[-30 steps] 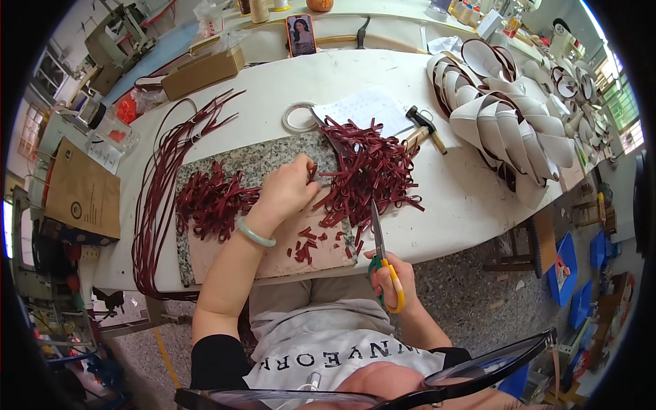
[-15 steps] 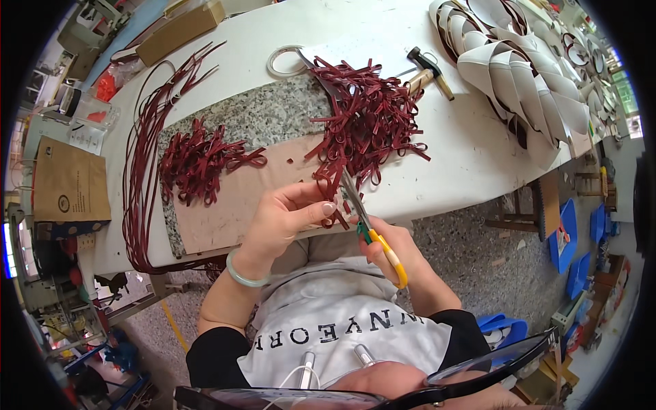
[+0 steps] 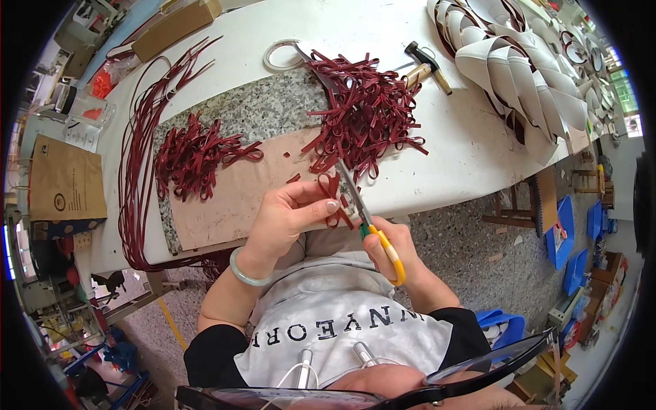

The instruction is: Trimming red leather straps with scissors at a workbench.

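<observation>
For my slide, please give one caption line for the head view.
Left hand holds a red strip; right hand holds scissors to it.

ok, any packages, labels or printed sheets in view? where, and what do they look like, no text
Brown paper bag: left edge, beside the table, flat, with a small round dark emblem.
Cardboard box: top left on the white table, long, tan.
White label sheet: left, above the bag, small, with dark print.
Clear plastic container: left edge, red bits inside.
No screens visible.
</observation>
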`<state>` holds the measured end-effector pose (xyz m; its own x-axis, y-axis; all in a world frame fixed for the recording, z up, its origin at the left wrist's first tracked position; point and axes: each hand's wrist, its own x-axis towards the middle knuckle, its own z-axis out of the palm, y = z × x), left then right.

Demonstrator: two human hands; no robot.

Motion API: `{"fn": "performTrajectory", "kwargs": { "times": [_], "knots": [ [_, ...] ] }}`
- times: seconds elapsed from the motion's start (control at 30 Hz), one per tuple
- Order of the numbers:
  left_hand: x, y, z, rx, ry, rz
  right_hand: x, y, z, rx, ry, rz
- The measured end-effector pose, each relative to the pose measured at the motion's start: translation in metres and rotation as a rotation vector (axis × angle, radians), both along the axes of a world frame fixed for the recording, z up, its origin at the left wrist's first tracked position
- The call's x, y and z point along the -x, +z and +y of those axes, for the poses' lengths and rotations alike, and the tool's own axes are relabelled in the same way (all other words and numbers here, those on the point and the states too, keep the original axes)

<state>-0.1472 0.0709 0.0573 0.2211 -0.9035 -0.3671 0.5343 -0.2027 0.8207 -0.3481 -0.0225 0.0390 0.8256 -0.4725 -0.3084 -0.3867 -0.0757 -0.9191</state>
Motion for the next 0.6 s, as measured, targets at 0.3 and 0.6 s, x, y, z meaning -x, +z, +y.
{"fn": "performTrajectory", "kwargs": {
  "times": [0.3, 0.6],
  "knots": [
    [0.002, -0.014, -0.012, 0.157, 0.357, 0.273, 0.01, -0.002, -0.006, 0.183, 0.05, -0.024],
    [0.011, -0.014, -0.015, 0.1, 0.352, 0.234, 0.004, -0.012, -0.003, 0.337, 0.032, 0.0]
  ]
}}
